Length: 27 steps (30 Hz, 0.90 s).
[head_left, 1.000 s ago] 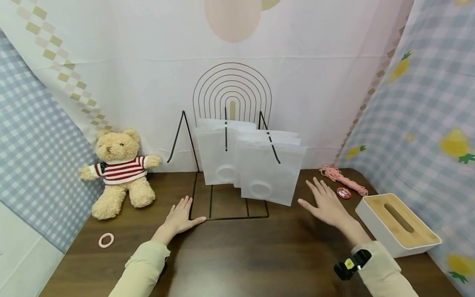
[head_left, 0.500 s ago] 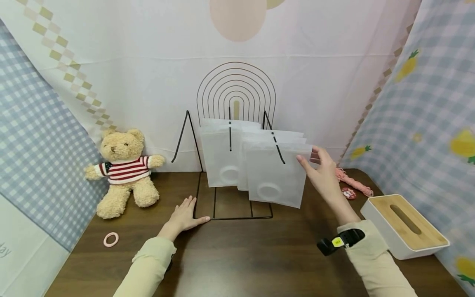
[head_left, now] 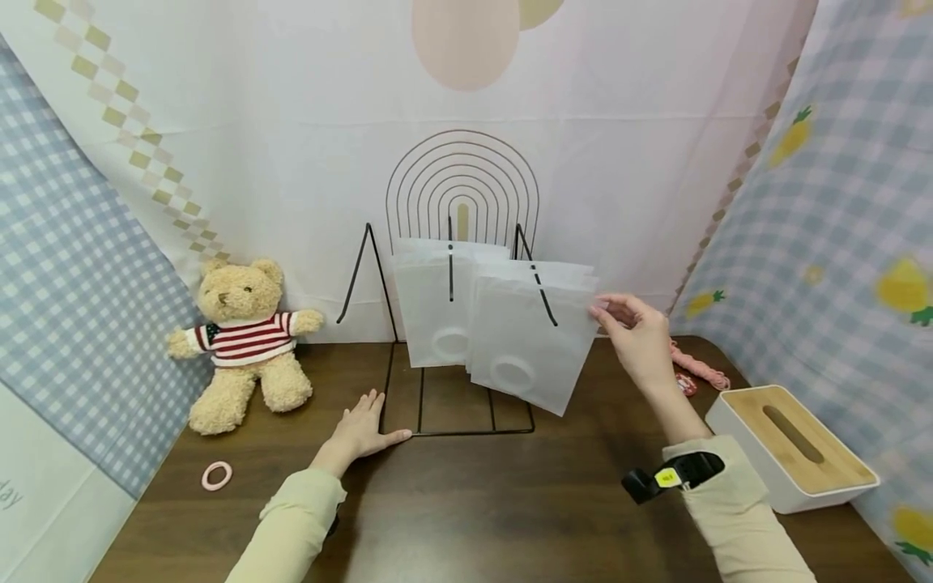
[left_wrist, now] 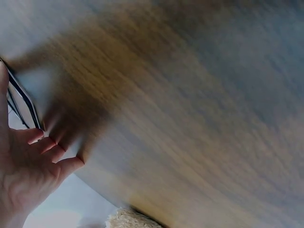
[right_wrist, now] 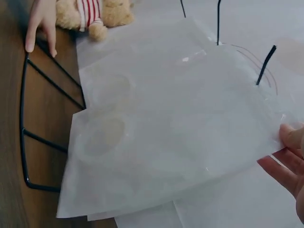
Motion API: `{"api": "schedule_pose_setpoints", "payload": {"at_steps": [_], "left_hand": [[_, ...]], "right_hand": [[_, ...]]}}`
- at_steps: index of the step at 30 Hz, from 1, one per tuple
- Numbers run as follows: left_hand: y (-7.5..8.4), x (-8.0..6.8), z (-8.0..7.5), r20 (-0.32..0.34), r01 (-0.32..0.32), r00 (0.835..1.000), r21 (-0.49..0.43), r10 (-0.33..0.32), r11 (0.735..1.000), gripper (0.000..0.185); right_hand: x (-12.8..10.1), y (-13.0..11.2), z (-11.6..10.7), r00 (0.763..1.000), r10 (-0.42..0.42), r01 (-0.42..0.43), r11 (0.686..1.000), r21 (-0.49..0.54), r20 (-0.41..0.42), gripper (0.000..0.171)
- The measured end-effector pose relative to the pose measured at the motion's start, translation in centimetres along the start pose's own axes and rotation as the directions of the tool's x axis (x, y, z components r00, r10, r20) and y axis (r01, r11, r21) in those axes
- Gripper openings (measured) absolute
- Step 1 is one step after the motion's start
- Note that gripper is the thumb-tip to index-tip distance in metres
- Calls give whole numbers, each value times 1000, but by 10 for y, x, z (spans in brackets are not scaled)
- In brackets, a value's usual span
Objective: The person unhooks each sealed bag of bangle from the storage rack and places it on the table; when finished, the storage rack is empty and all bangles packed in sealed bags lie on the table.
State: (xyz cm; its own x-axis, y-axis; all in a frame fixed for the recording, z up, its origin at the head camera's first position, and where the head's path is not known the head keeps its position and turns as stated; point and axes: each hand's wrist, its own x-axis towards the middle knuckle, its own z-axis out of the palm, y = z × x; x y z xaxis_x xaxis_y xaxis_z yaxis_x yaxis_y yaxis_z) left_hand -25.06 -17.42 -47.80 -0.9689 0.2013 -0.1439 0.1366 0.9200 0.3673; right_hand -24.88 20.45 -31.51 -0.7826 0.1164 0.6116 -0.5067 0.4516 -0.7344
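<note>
Standing at the back of the brown table [head_left: 466, 502]: a black wire rack [head_left: 452, 356] with upright dividers, holding several translucent white sleeves [head_left: 448, 304] side by side in its slots, each showing a faint ring low on its face. Frontmost sleeve [head_left: 528, 340] tilted, lower corner swung out past the rack's base — pinched at its upper right edge by the right hand [head_left: 637, 340], fingertips [right_wrist: 289, 137] closed on the paper's border. Left hand [head_left: 360, 429] flat on the tabletop, fingers spread and relaxed, thumb against the rack's front left corner. Beside the right forearm, a white tissue box [head_left: 790, 445] with a slotted wooden lid; contents not visible through the slot. Left of the rack, a teddy bear [head_left: 244, 340] in a striped top, and a pink ring [head_left: 216, 475] nearer the table's edge.
</note>
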Motion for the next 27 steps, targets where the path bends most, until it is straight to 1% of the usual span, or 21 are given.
{"api": "schedule_pose_setpoints", "payload": {"at_steps": [4, 6, 11, 13, 20, 25, 27], "left_hand": [[-2, -2, 1, -1, 6, 1000, 1, -6, 1000, 93], [-3, -2, 1, -1, 9, 1000, -2, -9, 1000, 93], [-4, -3, 2, -13, 8, 1000, -10, -8, 1000, 93], [-5, -3, 2, -18, 9, 1000, -12, -9, 1000, 93], [-8, -3, 1, -32, 7, 999, -2, -7, 1000, 93], [-10, -2, 0, -36, 5, 999, -2, -5, 1000, 93], [-10, -2, -1, -34, 5, 999, -3, -5, 1000, 93]], "right_hand": [[1, -3, -5, 997, 22, -26, 999, 46, 79, 14], [2, -2, -8, 995, 26, -29, 999, 30, 98, 14], [2, -2, -18, 989, 31, -23, 998, -57, 148, 15], [2, -3, -21, 984, 46, -35, 997, -67, 173, 16], [-1, -10, -31, 962, 117, -111, 993, -38, 246, 22], [-1, -16, -37, 954, 122, -119, 992, -27, 275, 22], [-1, -17, -41, 948, 137, -130, 991, -43, 289, 21]]}}
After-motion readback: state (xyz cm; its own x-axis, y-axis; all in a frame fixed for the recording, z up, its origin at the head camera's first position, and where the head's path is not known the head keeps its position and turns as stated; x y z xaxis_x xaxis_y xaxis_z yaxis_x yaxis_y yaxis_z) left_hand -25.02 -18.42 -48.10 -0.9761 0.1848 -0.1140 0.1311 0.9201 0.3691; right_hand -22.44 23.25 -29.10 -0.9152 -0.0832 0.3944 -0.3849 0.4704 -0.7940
